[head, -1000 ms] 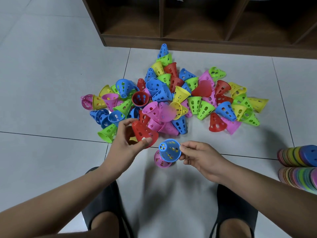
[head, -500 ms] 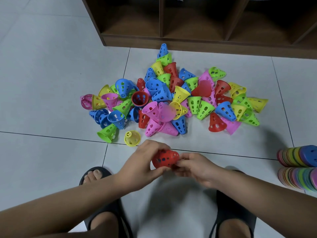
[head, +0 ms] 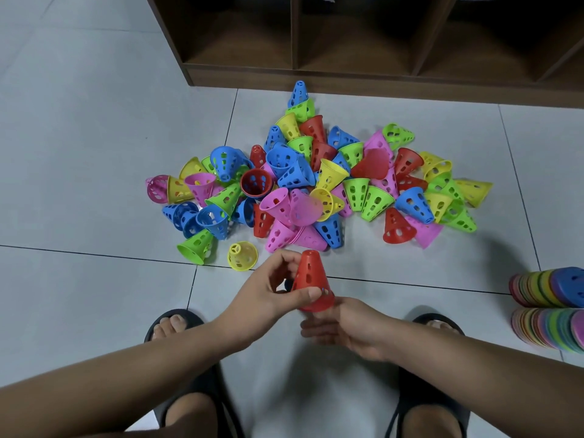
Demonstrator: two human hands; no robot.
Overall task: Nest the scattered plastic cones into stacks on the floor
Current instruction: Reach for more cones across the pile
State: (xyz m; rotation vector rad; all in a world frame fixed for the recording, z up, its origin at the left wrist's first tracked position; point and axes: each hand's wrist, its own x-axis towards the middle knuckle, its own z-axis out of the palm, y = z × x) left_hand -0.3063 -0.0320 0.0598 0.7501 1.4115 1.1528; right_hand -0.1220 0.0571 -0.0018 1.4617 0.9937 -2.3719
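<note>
Now the left hand [head: 268, 294] grips the red perforated plastic cone [head: 311, 276], thumb across its lower wall and fingers near its narrow tip. It holds the cone upright, wide mouth down, above the grey tiled floor [head: 94, 153], just in front of the heap of scattered plastic cones [head: 316, 184]. The right hand [head: 346, 327] lies under the cone's rim with its fingers reaching beneath. Whether it clasps anything there is hidden, so I cannot tell. To nest well, I judge, hold the cone's axis straight, press evenly at the rim rather than the tip, and stop once it seats without jamming. The loose yellow perforated plastic cone [head: 242, 256], nearest the left hand, looks the easiest next pick.
</note>
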